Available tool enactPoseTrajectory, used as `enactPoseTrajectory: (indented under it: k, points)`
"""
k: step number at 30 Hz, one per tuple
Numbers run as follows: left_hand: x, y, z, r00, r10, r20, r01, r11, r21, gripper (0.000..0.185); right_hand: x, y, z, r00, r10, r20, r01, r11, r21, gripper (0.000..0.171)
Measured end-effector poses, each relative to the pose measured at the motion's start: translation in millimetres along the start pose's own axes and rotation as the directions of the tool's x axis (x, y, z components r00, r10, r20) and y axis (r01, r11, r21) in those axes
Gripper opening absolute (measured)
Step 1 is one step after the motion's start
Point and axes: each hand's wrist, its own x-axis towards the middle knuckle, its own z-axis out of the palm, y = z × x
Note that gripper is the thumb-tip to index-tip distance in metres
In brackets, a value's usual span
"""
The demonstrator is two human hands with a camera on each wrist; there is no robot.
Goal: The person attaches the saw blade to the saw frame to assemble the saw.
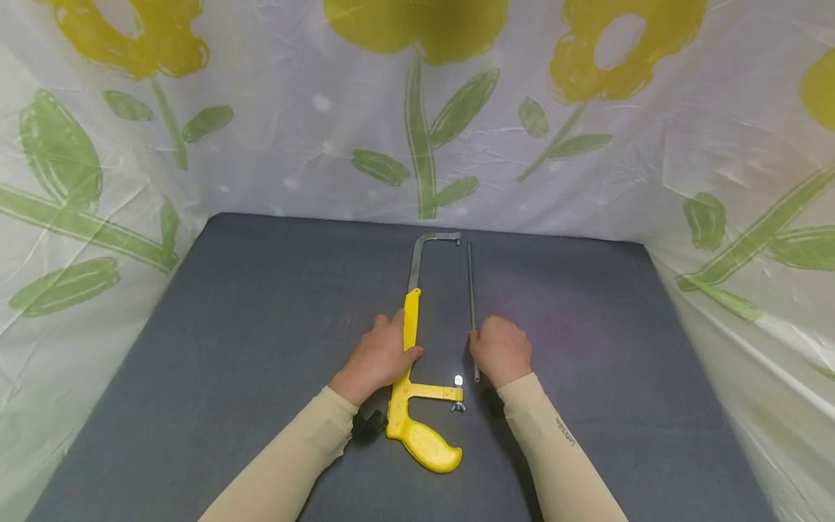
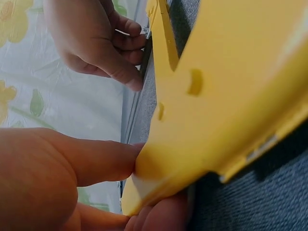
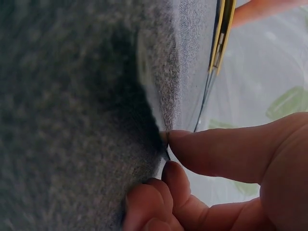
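Observation:
A yellow hacksaw frame [image 1: 410, 319] with no blade fitted lies on the dark cloth, its handle [image 1: 430, 446] toward me and its bent metal end [image 1: 430, 238] away. My left hand [image 1: 381, 355] grips its spine about midway, thumb [image 2: 106, 161] on one side and fingers beneath in the left wrist view. Right of the frame and roughly parallel to it is a thin grey hacksaw blade [image 1: 472, 283], a hole at its near end. My right hand [image 1: 501, 351] pinches the blade near that end, between thumb [image 3: 216, 149] and curled fingers.
A wing nut [image 1: 458, 407] sits on the frame's near arm. The dark cloth-covered table [image 1: 293, 290] ends at a white sheet [image 1: 274, 123] printed with yellow flowers, which rises behind it and along both sides. Dark wrist cameras [image 1: 370, 426] hang under the sleeves.

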Motion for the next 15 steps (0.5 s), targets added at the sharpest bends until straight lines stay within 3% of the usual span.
enactPoseTrajectory:
  k: [5,9,12,15]
  points:
    - [0.3,-1.8,2.0,1.000,-0.003,0.005,0.003,1.000,0.001,0.088,-1.6,-1.8,0.5,1.000,-0.002,-0.017,0.002,1.000,0.009,0.037]
    - [1.2,-1.5,1.6,1.000,0.007,0.005,-0.007,1.000,0.001,0.089,0.6,-0.3,-1.7,1.000,0.001,-0.021,0.000,0.999,0.048,0.045]
    - [1.6,-0.4,0.9,1.000,0.012,0.009,-0.012,1.000,0.005,0.089,2.5,2.9,-4.9,1.000,0.017,0.004,-0.017,0.995,0.101,0.051]
    - [1.4,0.7,0.9,1.000,0.007,0.017,-0.007,1.000,0.006,0.090,4.6,7.4,-8.1,0.998,0.027,0.050,-0.034,0.989,0.147,0.046]
